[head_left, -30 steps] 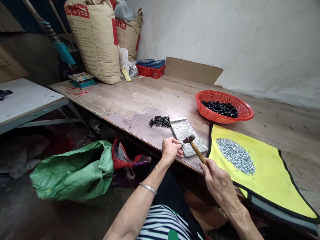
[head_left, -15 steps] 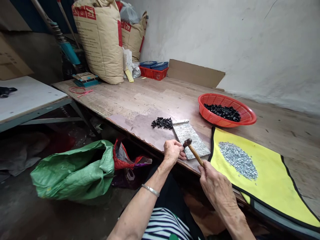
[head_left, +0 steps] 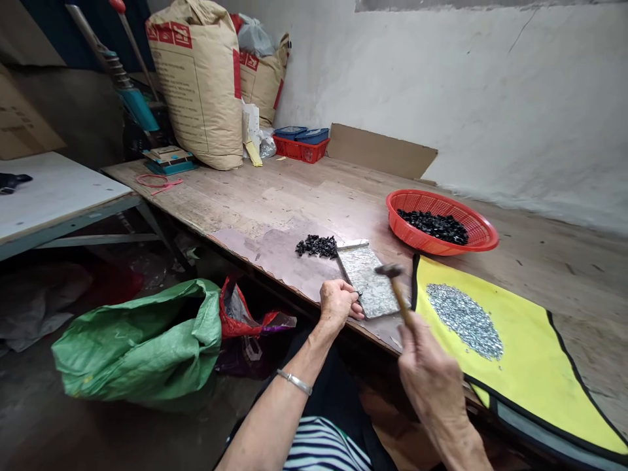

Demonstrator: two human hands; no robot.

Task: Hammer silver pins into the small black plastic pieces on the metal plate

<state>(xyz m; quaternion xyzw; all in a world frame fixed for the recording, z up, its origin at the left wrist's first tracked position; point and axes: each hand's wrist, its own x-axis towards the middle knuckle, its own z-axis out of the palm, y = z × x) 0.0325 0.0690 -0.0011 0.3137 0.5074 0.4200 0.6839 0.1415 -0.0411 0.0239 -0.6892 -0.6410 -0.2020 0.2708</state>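
Observation:
My left hand [head_left: 338,302] is closed in a pinch on a small black piece [head_left: 359,296] at the near left edge of a flat grey stone slab [head_left: 370,278]. In my right hand [head_left: 429,366] is a hammer [head_left: 400,288], gripped by its wooden handle, its head raised over the slab's right part and a little blurred. A pile of small black pieces [head_left: 316,246] lies on the table just left of the slab. To the right, many tiny silvery metal bits [head_left: 464,320] are spread on a yellow cloth [head_left: 534,353] with black edging.
A red plastic basket [head_left: 483,235] with black pieces stands behind the cloth. Large paper sacks [head_left: 196,91], a red crate [head_left: 301,150] and a cardboard sheet [head_left: 383,150] line the wall. Below the table's left edge sits an open green sack [head_left: 137,353].
The hammer has lifted away from the piece in my left hand and swung to the right with my right hand. My left hand stays at the slab's edge. The view has tilted up slightly.

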